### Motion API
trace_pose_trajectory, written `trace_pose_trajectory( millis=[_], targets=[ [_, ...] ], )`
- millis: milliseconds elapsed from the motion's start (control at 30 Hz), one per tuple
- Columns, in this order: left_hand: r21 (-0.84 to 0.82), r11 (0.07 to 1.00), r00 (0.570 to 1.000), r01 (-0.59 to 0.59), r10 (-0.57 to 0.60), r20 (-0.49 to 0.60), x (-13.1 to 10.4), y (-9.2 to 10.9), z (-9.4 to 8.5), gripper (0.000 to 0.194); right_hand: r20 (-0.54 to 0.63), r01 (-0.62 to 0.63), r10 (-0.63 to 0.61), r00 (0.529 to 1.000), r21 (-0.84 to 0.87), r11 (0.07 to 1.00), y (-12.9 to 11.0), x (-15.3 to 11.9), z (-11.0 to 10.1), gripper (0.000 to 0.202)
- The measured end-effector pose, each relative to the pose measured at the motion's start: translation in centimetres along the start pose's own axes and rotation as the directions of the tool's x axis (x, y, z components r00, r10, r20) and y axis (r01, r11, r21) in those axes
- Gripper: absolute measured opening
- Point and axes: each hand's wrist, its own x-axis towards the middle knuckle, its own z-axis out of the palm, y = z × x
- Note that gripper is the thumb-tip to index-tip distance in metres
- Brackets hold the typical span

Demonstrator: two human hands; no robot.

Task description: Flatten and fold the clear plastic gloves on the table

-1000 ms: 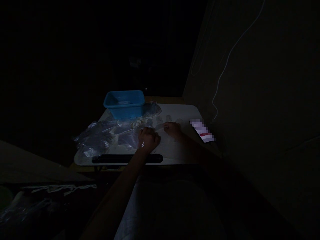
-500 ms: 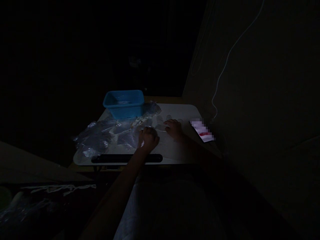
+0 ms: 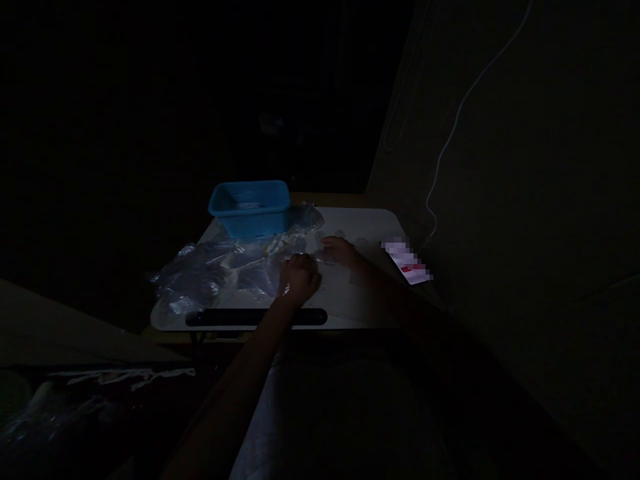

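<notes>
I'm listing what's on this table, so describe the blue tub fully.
The blue tub looks like plastic: rectangular, with rounded corners, a projecting rim and sides narrowing downward. It stands upright, open-topped, at the far left of the white table. Something pale shows inside, too dim to identify. Crumpled clear plastic lies along its near and right sides, apparently touching it. The left hand and right hand are both apart from it.

Room, very dark, probably in a home: one small white bench (image 3: 367,220) before me, blue plastic basin (image 3: 255,223), loose clear plastic (image 3: 193,280), lit phone (image 3: 406,261), white cable (image 3: 453,127) against plain wall (image 3: 525,200). Room type unclear.
</notes>
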Motion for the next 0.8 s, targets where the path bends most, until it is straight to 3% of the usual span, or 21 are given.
trace_pose_trajectory(
  millis=[100, 333, 567, 800],
  targets=[
    [-0.007, 1.0, 0.999, -0.013, 0.013, 0.03, 0.0, 0.1, -0.2, 0.025, 0.032, -0.048, 0.045, 0.998, 0.121, 0.991, -0.4, 1.0, 0.3, 0.027],
    [-0.019, 1.0, 0.999, 0.02, -0.019, 0.026, 0.0, 0.1, -0.1, 0.023, 0.028, -0.046, 0.042, 0.999, 0.147, 0.988, -0.9, 2.6, 0.9, 0.031],
    [-0.017, 0.998, 0.998, 0.053, -0.053, 0.014, 0.1, 0.1, 0.1, 0.024, 0.005, -0.089, 0.089, 0.996, 0.091, 0.992, -1.3, 1.9, 0.9, 0.036],
    [-0.029, 0.999, 0.999, 0.044, -0.043, 0.012, 0.1, 0.1, 0.2, 0.022, -0.03, -0.102, 0.101, 0.994, -0.011, 0.995, -1.4, 1.9, 1.2, 0.026]
  ],
)
